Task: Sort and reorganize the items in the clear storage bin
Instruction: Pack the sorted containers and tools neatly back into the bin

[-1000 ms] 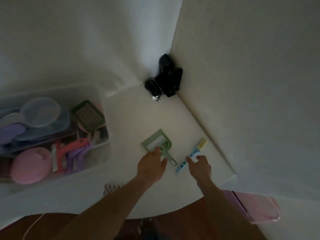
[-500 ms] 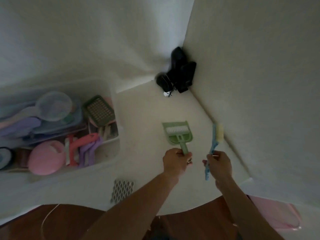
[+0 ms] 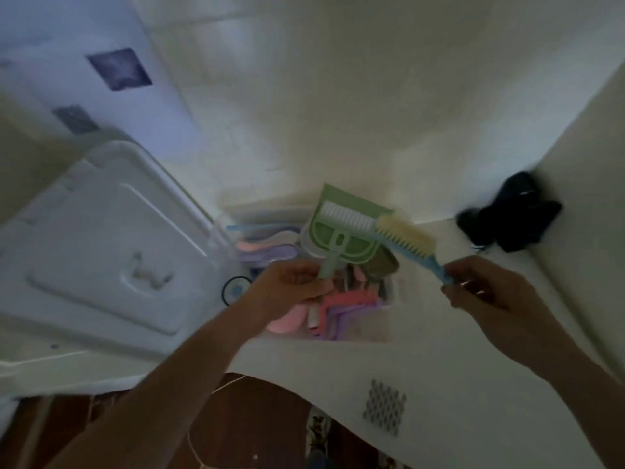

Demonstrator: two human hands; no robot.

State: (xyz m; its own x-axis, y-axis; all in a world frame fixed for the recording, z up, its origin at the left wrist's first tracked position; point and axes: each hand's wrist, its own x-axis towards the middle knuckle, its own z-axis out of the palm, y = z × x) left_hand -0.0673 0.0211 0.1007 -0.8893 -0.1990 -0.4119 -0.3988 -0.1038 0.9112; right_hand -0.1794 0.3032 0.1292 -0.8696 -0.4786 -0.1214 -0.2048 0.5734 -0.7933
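My left hand [image 3: 287,286] grips the handle of a small green dustpan [image 3: 341,228] that carries a white-bristled brush, held up over the clear storage bin [image 3: 389,319]. My right hand [image 3: 487,289] pinches the handle of a blue brush with pale yellow bristles [image 3: 406,242], its head touching the dustpan's right edge. Inside the bin lie pink and purple plastic pieces [image 3: 341,306], a pink round item and purple and blue utensils, partly hidden by my left hand and the dustpan.
The bin's white lid [image 3: 111,252] lies to the left of the bin. A black object [image 3: 510,225] sits in the wall corner at right. A patterned mesh piece [image 3: 384,406] lies on the white tabletop near its front edge, with dark wooden floor below.
Both hands lifted the dustpan and the blue brush off the table and carried them left over the bin. The view swung left, bringing the lid into sight.
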